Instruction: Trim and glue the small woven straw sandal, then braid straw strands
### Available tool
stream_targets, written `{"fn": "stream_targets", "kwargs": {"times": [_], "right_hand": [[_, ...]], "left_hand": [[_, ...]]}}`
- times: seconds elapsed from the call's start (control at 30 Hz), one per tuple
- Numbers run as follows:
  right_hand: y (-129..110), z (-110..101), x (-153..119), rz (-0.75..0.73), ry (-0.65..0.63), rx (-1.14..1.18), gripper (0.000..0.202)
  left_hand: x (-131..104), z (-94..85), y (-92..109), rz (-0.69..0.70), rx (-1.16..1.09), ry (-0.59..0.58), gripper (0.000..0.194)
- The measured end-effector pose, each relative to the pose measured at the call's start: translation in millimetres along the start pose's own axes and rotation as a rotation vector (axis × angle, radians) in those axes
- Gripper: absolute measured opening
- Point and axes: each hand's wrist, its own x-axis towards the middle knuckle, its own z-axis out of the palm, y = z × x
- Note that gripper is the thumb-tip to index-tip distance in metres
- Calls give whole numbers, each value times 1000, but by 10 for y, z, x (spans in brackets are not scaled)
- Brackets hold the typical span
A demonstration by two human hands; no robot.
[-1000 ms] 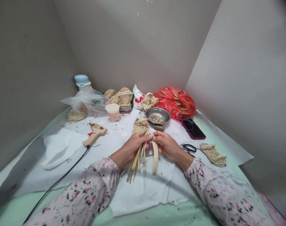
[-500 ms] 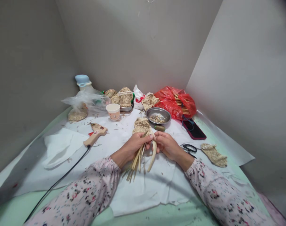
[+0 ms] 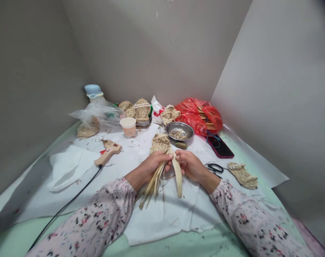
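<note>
A woven straw piece (image 3: 160, 142) lies in front of me, its loose ends trailing toward my body. My left hand (image 3: 155, 163) is closed around the bundle of straw strands (image 3: 154, 184) at the piece's lower edge. Between the fingertips of my right hand (image 3: 190, 164) is the upper part of one wide, pale straw strip (image 3: 178, 178), which hangs down apart from the bundle. The two hands nearly touch. Just beyond them sit a metal bowl (image 3: 188, 129) with straw scraps and a small olive-brown cylinder (image 3: 181, 145).
To the left lies a glue gun (image 3: 109, 152) with a black cord, near a paper cup (image 3: 128, 127). Black-handled scissors (image 3: 215, 167), a phone (image 3: 221, 147) and another woven piece (image 3: 243, 175) are on the right. A red plastic bag (image 3: 194, 116) stands behind.
The wide strip has swung to the right, away from the bundle, and shows its flat face. The bundle's loose ends have shifted slightly left. Both hands stay almost in place.
</note>
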Motion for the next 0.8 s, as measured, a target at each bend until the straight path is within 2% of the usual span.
{"fn": "stream_targets", "kwargs": {"times": [0.17, 0.5, 0.8], "right_hand": [[-8, 18, 7, 4, 40, -20, 11], [1, -5, -1, 30, 41, -133, 12], [17, 21, 19, 5, 181, -262, 7]], "left_hand": [[13, 1, -17, -11, 31, 33, 30], [-35, 60, 48, 5, 73, 43, 30], [-53, 83, 34, 23, 197, 52, 32]]}}
